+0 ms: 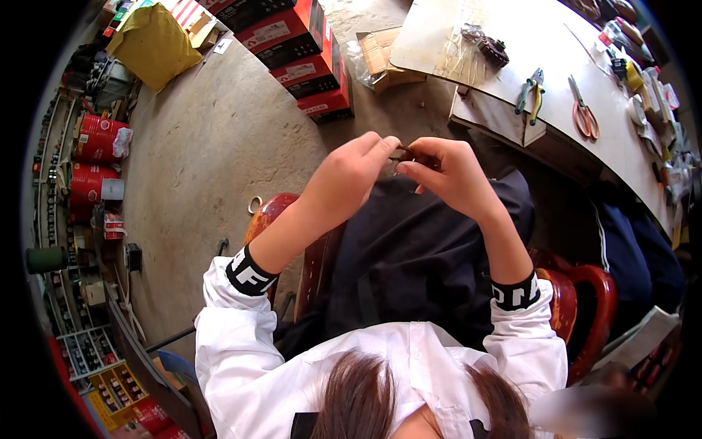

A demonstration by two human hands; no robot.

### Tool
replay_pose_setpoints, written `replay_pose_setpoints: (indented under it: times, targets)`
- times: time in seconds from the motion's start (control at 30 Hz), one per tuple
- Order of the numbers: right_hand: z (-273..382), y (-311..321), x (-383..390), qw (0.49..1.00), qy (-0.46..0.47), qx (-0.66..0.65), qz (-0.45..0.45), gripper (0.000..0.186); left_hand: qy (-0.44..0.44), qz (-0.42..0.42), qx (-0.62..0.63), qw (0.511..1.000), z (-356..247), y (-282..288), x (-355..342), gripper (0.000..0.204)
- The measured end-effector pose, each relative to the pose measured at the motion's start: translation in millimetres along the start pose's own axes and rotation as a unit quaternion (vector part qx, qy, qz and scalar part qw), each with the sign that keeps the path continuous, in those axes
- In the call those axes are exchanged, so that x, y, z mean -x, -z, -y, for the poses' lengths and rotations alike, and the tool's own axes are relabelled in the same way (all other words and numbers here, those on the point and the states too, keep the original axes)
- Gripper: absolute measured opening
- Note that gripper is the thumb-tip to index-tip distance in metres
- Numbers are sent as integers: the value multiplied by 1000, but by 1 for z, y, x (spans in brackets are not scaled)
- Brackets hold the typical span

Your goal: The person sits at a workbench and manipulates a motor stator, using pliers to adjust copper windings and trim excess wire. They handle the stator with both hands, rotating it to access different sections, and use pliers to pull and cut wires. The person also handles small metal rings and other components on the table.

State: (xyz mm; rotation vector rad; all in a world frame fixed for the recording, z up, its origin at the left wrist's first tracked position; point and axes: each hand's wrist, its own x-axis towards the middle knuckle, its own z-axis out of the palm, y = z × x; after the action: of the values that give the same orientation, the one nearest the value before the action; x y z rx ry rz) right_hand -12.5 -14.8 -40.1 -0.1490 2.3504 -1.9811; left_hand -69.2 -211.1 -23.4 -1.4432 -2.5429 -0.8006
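In front of my body, above my dark-clothed lap, both hands come together. My left hand is closed, its thumb and fingers pinched at one end of a small dark brown piece. Thumb and bent fingers of my right hand close on the other end. The piece is thin and mostly covered by my fingertips, so its kind cannot be made out. Ahead to the right on the pale table lie pliers with green and yellow handles, scissors with orange handles, and a dark brown bundle.
Red and black boxes are stacked ahead, beside an open cardboard box. A red wooden chair surrounds me. Red drums and shelving line the left; a yellow sack lies far left. Another person's dark trousers show at right.
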Motion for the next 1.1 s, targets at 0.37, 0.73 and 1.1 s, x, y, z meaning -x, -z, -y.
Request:
replay_pose_setpoints:
  times: [0.37, 0.73, 1.1]
  targets:
    - [7, 4, 1, 976, 114, 178, -55, 10, 39, 44, -45, 997, 5, 2, 5, 27]
    - [-11, 4, -11, 987, 141, 62, -44, 7, -2, 30, 169, 985, 1, 13, 6, 20]
    - [-25, -34, -14, 974, -1, -225, -17, 12, 201, 25, 393, 897, -1, 13, 13, 33]
